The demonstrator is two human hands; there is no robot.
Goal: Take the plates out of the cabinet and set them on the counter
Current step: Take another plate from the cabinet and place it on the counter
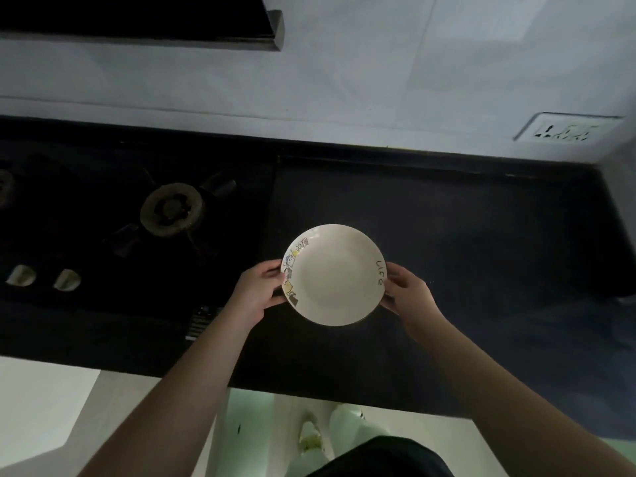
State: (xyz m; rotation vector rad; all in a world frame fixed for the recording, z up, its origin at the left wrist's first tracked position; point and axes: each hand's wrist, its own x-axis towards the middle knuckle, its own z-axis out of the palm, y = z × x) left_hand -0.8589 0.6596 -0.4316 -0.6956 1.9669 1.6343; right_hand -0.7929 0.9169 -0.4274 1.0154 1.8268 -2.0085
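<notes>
A round, shallow plate of glossy cream ceramic was held level over the dark, matte counter, just right of the hob; whether its base touched the counter could not be told. Its smooth well was plain, while the sloping rim carried small cartoon figures on the left and the handwritten word "Life" on the right. The left hand gripped the left rim, thumb on top and fingers curled beneath; the right hand gripped the opposite rim in the same way, thumb lying along the edge. Both bare forearms reached in from the lower edge of the view. On the black glass hob, a circular metal burner sat within radiating pan supports, with two pale, rounded knobs nearer the front edge. Behind the counter rose a smooth pale wall bearing a rectangular white socket. A dark, angular hood projected at upper left.
</notes>
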